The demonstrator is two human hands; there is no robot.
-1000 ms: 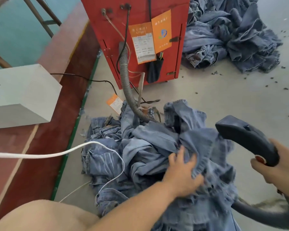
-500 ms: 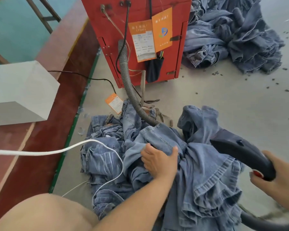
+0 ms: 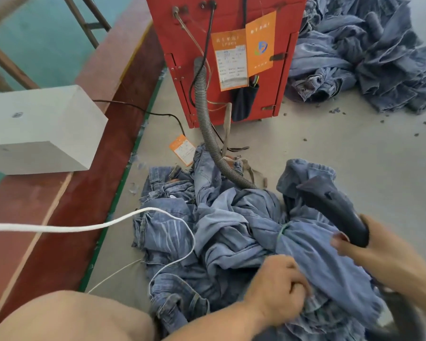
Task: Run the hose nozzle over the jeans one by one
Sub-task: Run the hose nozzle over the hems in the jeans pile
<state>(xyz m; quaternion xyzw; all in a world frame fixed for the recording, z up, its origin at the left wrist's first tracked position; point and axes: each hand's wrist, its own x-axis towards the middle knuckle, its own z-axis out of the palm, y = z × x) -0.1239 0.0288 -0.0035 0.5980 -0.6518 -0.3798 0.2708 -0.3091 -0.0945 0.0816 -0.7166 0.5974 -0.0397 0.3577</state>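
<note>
A pale grey box (image 3: 42, 129) is sitting on the red ledge (image 3: 59, 217) at the far left, and a white cord (image 3: 59, 227) is stretching from the left edge across that ledge and looping down over the near pile of jeans (image 3: 231, 232) on the grey floor (image 3: 342, 148). A bare knee (image 3: 67, 318) is filling the bottom left corner. Further right, a red cabinet (image 3: 221, 20) is standing at the top centre with orange tags (image 3: 260, 43) hanging on its front, and a ribbed grey hose (image 3: 204, 119) is running down from it and disappearing among the jeans; an orange tag (image 3: 182, 149) is lying on the floor just beside the pile. Near the bottom centre, the left hand (image 3: 278, 289) is curling its fingers round a bunch of denim, gripping the fabric at the front of the pile. To its right, the right hand (image 3: 379, 252) is wrapping round the handle of the dark hose nozzle (image 3: 335, 207), whose head is resting against a raised fold of the jeans; this side is somewhat blurred. A second heap of jeans (image 3: 369, 55) is lying well apart at the top right, with small dark scraps scattered on the floor near it.
</note>
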